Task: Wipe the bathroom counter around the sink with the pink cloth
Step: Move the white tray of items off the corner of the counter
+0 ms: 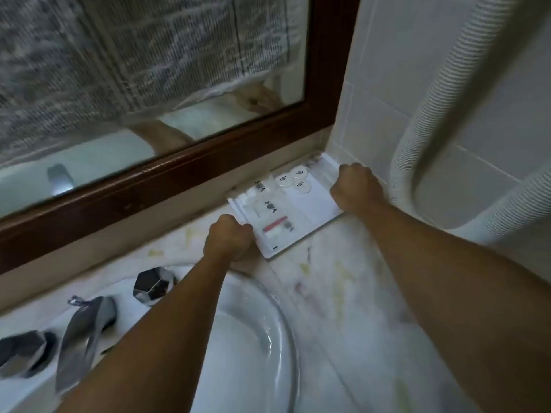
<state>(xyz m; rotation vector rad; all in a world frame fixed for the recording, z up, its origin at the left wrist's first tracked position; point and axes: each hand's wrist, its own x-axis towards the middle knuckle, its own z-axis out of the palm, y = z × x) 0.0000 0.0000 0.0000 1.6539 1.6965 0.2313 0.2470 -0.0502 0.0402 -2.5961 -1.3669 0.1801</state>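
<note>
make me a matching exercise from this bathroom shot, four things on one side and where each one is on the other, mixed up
Things:
1. left hand
2. right hand
3. faucet spout
4. white hose

Places:
A. against the tiled wall on the right
B. gripping the tray's near-left end, by the sink rim
C. at the sink's left edge, between two faceted handles
D. gripping the tray's far-right end, by the wall corner

Pairs: 1-B, 2-D, 3-C, 4-A

Bathroom: sink, faucet, framed mirror, tiled wall.
</note>
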